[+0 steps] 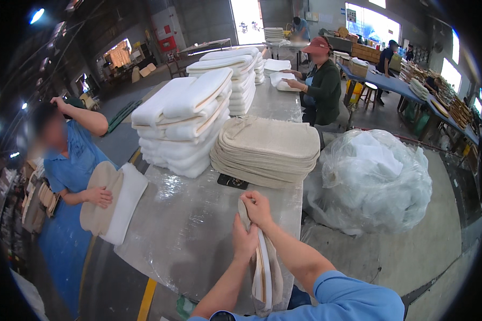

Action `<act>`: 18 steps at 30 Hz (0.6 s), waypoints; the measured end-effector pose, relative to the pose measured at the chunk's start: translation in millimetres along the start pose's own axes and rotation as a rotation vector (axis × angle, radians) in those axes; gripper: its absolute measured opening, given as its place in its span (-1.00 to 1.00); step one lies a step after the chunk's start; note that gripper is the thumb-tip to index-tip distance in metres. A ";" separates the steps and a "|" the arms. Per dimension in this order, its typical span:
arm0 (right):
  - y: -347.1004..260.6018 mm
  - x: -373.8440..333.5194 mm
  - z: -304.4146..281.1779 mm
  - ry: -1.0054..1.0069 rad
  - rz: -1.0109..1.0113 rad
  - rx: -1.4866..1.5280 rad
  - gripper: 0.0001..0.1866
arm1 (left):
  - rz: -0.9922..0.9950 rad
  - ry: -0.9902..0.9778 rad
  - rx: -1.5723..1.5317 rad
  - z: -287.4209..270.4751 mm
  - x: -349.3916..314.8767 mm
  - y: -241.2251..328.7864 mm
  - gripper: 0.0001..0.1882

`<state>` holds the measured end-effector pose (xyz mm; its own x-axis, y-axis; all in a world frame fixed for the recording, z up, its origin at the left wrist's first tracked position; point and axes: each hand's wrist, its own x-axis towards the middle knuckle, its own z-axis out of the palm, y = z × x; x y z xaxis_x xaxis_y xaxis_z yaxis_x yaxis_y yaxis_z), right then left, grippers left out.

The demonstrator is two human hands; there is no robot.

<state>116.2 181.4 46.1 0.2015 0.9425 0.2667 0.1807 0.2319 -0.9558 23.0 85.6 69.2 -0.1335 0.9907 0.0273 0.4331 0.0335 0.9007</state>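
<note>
Upright on its long edge in front of me stands a beige cushion cover (273, 270) with a white foam pad (261, 267) showing in its long side opening. My left hand (245, 239) is closed round the near left side of the cover, just below its far end. At that far end my right hand (257, 208) grips the cover's edge with bent fingers. Just beyond my hands lies a flat dark object (232, 181) on the plastic-covered table (171, 224). It is partly under a neat stack of beige covers (265, 152).
Tall stacks of folded white pads (182, 123) stand left of the beige stack. A big clear plastic bag (375, 182) bulges at the table's right. At left, a person in blue (77, 160) touches a cover and pad; a person in a red cap (321, 85) handles white pieces farther off.
</note>
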 end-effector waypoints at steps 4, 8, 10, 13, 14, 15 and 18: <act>11.4 4.3 -3.6 0.055 0.018 0.037 -0.74 | -0.027 -0.110 0.135 -6.7 10.1 21.2 -0.21; 26.2 13.0 -26.2 0.032 0.023 -0.006 -0.73 | -0.041 -0.127 0.213 5.0 8.9 41.7 -0.25; 21.1 10.7 -21.6 0.005 0.042 0.027 -0.74 | -0.042 -0.098 0.216 4.9 9.2 35.3 -0.28; 14.7 6.9 -22.3 -0.009 0.072 0.055 -0.74 | -0.026 -0.069 0.228 4.9 12.0 28.3 -0.34; 12.3 5.5 -21.2 -0.012 0.073 0.070 -0.75 | -0.018 -0.060 0.234 3.8 12.9 26.1 -0.36; 11.9 5.9 -23.0 -0.010 0.069 0.079 -0.75 | -0.021 -0.080 0.215 2.7 14.4 27.5 -0.38; 10.6 3.5 -25.3 -0.009 0.061 0.117 -0.76 | -0.045 -0.121 0.176 -3.7 20.2 32.8 -0.43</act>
<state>143.2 181.1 40.1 0.2003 0.9577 0.2066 0.0546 0.1996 -0.9783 31.3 106.2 100.8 -0.0530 0.9960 -0.0726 0.5795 0.0899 0.8100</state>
